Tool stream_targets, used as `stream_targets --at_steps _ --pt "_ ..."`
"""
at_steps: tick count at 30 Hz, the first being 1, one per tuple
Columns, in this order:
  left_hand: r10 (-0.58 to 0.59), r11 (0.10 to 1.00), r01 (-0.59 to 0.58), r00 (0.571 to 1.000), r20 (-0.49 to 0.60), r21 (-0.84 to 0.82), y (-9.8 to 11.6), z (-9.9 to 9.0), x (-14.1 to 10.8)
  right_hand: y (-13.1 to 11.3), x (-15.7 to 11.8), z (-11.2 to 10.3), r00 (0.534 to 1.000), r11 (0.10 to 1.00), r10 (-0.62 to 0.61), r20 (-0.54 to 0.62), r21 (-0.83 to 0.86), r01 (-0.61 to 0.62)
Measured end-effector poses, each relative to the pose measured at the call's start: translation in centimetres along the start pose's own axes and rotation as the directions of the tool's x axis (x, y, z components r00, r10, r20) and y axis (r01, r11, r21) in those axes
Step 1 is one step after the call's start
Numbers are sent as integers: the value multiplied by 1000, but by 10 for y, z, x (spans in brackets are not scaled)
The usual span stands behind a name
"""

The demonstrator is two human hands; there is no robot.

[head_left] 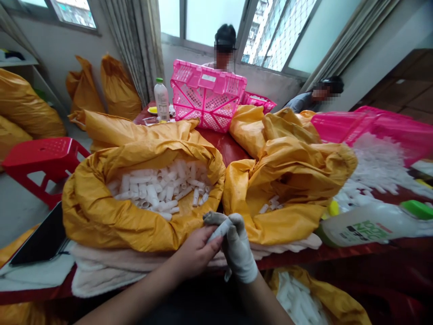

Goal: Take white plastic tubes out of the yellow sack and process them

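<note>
Both of my hands meet at the table's front edge around one white tube point(221, 230). My left hand point(199, 248) is bare and pinches the tube between thumb and fingers. A pale glove covers my right hand point(241, 253), whose fingers close on the tube's other side. Just beyond them on the left, an open yellow sack point(111, 225) holds a heap of short white tubes point(152, 187). Another open yellow sack point(287, 221), beyond my hands to the right, has a few small white tubes point(270, 205) inside.
Folded cloth point(111, 271) lies along the table edge. A green-capped bottle point(365, 228) lies at the right, near piled white tubes point(372, 167). A pink basket point(208, 97) stands behind, with a person beyond it and another at the right. A red stool point(47, 151) is at the left.
</note>
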State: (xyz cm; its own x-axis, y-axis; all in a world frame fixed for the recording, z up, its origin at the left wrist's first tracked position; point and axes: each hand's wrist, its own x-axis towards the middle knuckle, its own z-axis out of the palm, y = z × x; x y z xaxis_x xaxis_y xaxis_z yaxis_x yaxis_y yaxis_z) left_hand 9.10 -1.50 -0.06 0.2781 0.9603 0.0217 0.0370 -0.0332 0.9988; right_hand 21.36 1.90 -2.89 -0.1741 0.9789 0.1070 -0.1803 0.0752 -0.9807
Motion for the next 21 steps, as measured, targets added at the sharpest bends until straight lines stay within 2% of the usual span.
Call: stream_targets --at_steps 3,5,9,12,14,16,18,19,21 --pt "10 983 -6 1000 -21 185 0 2 2 5 -2 -6 997 999 38 61 20 -40" --pt "11 941 -1 1000 -25 338 0 3 4 7 -3 -11 998 999 39 42 30 -41" --pt "21 836 -12 1000 -10 548 2 1 9 3 -3 -21 994 1000 -10 -108 -10 8" --pt "58 791 -50 998 7 610 7 0 11 -7 -2 -26 942 979 -186 -281 -136 152" --pt "95 792 -72 996 -5 607 10 0 11 -15 -1 -28 902 957 -270 -335 -200 212" --pt "107 808 -71 994 -26 585 11 2 10 -22 -1 -29 921 967 -230 -316 -182 179" --pt "64 862 -43 998 -24 505 10 3 9 -25 -1 -30 950 989 -135 -283 -100 110" --pt "15 912 -11 1000 -5 411 8 4 9 -26 -2 -29 954 995 -94 -286 -56 81" --pt "-106 988 96 992 74 123 4 6 9 -23 -3 -28 952 999 -35 -305 16 41"
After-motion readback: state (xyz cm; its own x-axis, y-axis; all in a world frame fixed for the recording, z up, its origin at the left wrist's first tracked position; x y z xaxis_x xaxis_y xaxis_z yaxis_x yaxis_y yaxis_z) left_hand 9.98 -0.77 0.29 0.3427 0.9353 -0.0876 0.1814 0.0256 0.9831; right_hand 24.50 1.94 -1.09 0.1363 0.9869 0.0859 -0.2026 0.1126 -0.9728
